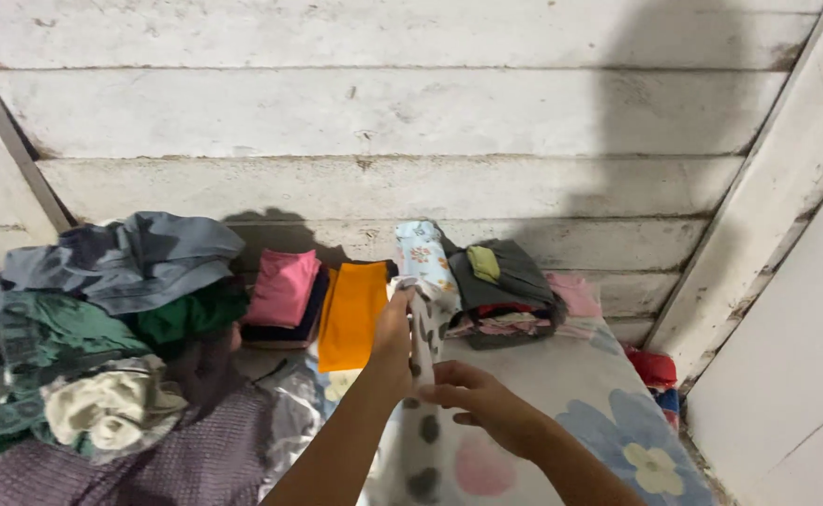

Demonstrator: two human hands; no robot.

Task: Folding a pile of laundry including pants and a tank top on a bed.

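Two hands: meeting over the bed, stretching one spotted cloth upright between them.
Left hand: pinching the cloth's top edge, fingers closed on it, raising it so the length is hanging straight.
Right hand: gripping the cloth lower down, keeping it taut.
Cloth: hanging mid-bed, just before the folded stacks.
Folded pieces: pink, orange, grey stack, lining up against the wall.
Loose pile: heaping at left, apart from the folded ones.
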